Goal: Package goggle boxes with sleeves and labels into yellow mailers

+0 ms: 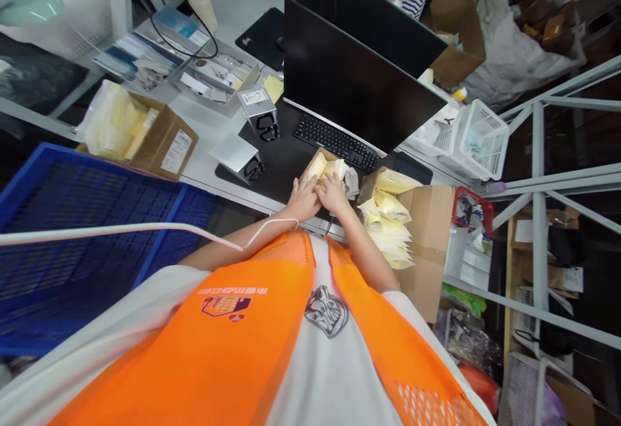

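Both hands sorting yellow packets (326,167) in small cardboard box (315,158) on desk (213,128) before keyboard (334,140). Left hand (303,198), right hand (334,192) pressed onto the stack; grip closure unclear. Next likely needs pinching one packet free.

The fingers (306,183) of both hands hid most of the yellow packets (324,167) in the small box (315,158). The monitor (359,83) covered the far part of the keyboard (334,140). Labels on the silver units (259,110) were too small to read. The left edge cut off the blue crate (72,219).
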{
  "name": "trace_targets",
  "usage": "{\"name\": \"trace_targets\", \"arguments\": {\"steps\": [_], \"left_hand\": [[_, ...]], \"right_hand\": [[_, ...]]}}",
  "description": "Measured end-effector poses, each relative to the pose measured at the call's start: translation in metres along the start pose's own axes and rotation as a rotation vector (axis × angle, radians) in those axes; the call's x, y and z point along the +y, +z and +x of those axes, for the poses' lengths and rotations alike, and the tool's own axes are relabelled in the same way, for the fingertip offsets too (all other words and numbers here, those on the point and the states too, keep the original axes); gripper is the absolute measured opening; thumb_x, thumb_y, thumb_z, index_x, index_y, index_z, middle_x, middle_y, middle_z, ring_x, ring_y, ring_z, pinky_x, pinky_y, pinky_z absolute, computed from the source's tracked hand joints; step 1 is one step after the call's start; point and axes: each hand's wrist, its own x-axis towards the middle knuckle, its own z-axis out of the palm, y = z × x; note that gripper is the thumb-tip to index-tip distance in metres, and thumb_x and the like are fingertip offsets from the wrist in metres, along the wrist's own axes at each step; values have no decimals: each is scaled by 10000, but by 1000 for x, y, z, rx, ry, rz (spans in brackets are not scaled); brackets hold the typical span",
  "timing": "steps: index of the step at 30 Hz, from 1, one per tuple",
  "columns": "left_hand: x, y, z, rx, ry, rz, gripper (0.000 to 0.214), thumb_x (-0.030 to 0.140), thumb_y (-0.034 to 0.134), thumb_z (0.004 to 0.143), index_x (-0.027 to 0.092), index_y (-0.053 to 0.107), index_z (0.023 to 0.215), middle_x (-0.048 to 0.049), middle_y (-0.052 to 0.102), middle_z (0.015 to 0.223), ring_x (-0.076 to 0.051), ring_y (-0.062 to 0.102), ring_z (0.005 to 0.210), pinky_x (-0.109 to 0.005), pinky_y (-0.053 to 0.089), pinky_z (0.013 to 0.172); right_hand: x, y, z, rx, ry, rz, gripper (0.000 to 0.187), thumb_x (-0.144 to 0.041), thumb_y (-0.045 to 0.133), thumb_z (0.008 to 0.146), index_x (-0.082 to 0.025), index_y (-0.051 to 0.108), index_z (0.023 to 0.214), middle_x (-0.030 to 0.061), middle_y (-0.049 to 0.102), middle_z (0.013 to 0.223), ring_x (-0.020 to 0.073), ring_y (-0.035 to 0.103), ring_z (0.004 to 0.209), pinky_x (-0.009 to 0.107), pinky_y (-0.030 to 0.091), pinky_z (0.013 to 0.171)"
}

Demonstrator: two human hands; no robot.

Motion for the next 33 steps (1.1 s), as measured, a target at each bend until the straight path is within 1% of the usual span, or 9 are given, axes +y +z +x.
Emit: {"name": "trace_targets", "arguments": {"steps": [2,8,12,15,18,21,24,28,33], "left_hand": [[-3,0,-4,67,-57,20,614,376,489,944,153,525,1516,-173,165,1720,-408,27,1601,-667,118,1246],[-14,-2,-8,130,-206,71,821,519,565,891,5,452,1521,-230,66,1717,-400,-15,1603,-643,64,1262],[-16,-3,-2,75,-259,-20,812,533,674,817,29,551,1443,-229,44,1721,-427,-35,1596,-638,103,1264],[-15,-2,0,56,-237,-99,653,482,722,793,99,673,1320,-205,56,1727,-447,-44,1591,-674,122,1249],[-7,0,-2,51,-116,-63,448,396,642,871,146,739,1230,-180,125,1725,-430,-41,1595,-708,76,1237],[5,4,-6,27,-56,-18,477,317,494,961,138,668,1368,-213,275,1677,-423,40,1596,-730,57,1224],[14,6,-7,-30,-22,-58,582,259,448,970,179,498,1544,-200,425,1606,-418,244,1553,-769,20,1199],[10,5,-9,-23,93,-146,558,254,473,944,236,555,1495,-155,539,1528,-387,447,1443,-789,-37,1182],[-8,-2,-14,105,47,-118,433,199,391,975,159,683,1293,-144,691,1302,-294,534,1367,-617,187,1262]], "right_hand": [[0,-1,3,-29,17,-11,364,-300,492,982,-175,703,1250,135,500,1548,363,288,1533,678,217,1221],[14,-2,-16,210,190,16,394,-272,524,937,-145,709,1261,167,369,1623,406,183,1557,689,200,1222],[21,1,-25,221,232,57,403,-284,526,934,-152,692,1277,168,379,1614,399,183,1557,688,179,1231],[18,0,-27,215,244,56,404,-298,521,950,-150,687,1288,163,390,1612,411,176,1559,729,143,1223],[6,-4,-29,192,181,27,402,-294,500,982,-168,676,1320,143,393,1620,406,145,1576,771,53,1213],[-11,-8,-30,113,46,-24,396,-288,462,1018,-210,667,1348,114,423,1613,386,121,1591,790,-40,1191],[-25,-11,-22,8,-76,-92,411,-326,403,1057,-248,648,1378,91,401,1634,371,118,1599,811,-40,1170],[-25,-16,-8,-163,-49,-175,444,-377,341,1083,-229,712,1277,95,438,1612,371,174,1589,807,-15,1177],[-4,-19,-14,-117,-41,-216,487,-393,335,1089,-173,770,1072,139,667,1354,321,329,1534,750,-4,1215]]}}
